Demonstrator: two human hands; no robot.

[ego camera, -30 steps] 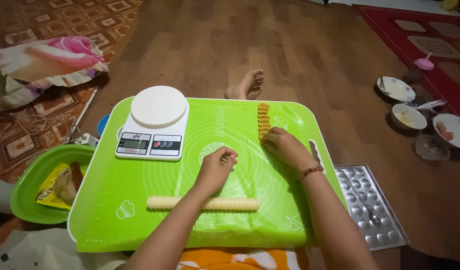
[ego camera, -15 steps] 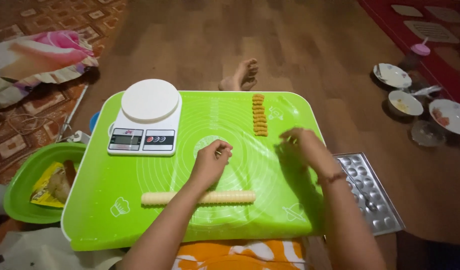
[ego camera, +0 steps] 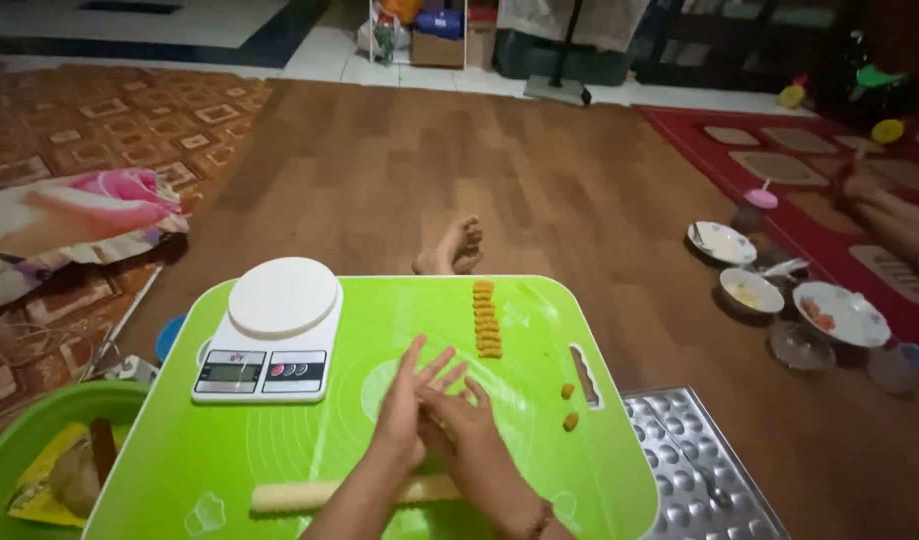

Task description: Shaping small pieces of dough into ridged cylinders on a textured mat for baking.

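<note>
One head cam — looks down and fwd, close over the green table [ego camera: 579,300], floor beyond.

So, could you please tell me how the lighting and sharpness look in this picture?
Head view: dim room, far end dark; the green board is brightest; both hands, left hand and right hand, look slightly soft; scale fairly sharp.

A bright lime-green mat [ego camera: 539,450] printed with faint white circles and lines carries a white kitchen scale [ego camera: 269,340], a pale cream dough roll [ego camera: 354,492] and a row of orange-yellow dough pieces [ego camera: 487,320]. Beside it lies a silvery dimpled tray [ego camera: 694,460]. The floor [ego camera: 539,180] is brown wood grain; a red rug [ego camera: 779,150] bears tan rectangles.
</note>
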